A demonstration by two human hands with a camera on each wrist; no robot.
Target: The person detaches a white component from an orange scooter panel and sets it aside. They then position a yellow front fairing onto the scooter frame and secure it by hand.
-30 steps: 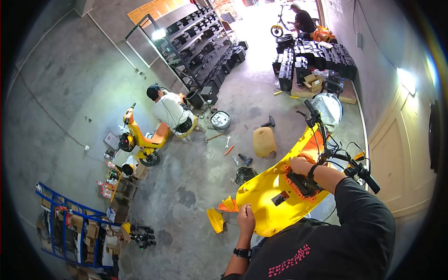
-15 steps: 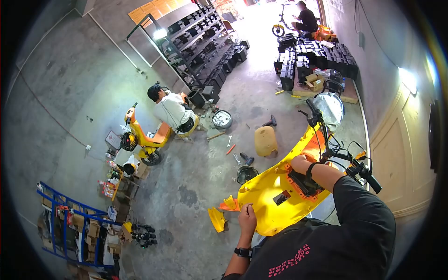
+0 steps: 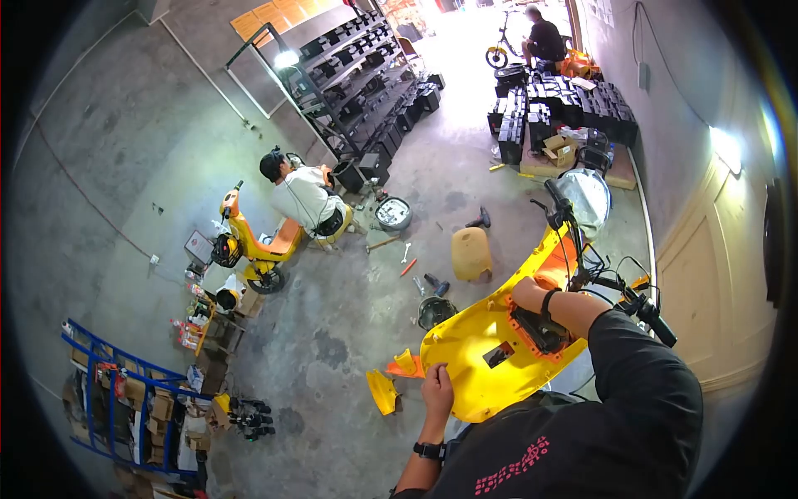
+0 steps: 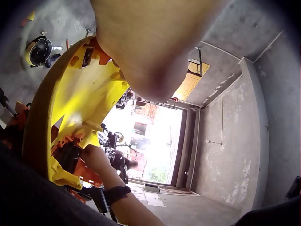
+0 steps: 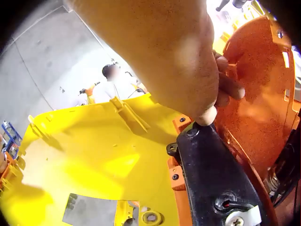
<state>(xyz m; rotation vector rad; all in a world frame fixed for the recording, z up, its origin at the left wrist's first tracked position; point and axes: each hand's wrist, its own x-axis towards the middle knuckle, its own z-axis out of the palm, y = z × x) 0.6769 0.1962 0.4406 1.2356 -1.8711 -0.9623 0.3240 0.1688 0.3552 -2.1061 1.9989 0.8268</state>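
In the head view a large yellow scooter body panel [image 3: 465,358] lies tilted in front of me. My left hand [image 3: 437,389] grips its near left edge, fingers curled and thumb up. Set into the panel is an orange housing [image 5: 263,99] holding a long black case [image 5: 216,169], with a cable and a screwed white tab at its lower end. My right hand [image 3: 527,293] reaches over this case. In the right wrist view its thumb tip touches the case's upper end, while the fingers hang loosely over the orange side; I cannot tell whether they hold anything.
Handlebars [image 3: 594,270] with loose cables rise right of the panel. Beyond it on the floor lie a tan cover [image 3: 471,254], a power drill [image 3: 436,285], a wrench [image 3: 406,251] and a wheel [image 3: 393,214]. A seated person [image 3: 307,195] works by a small yellow scooter [image 3: 259,245].
My right hand has shifted slightly left at the black case. The left hand keeps its place on the panel edge. Near the doorway, the far person has straightened a little.
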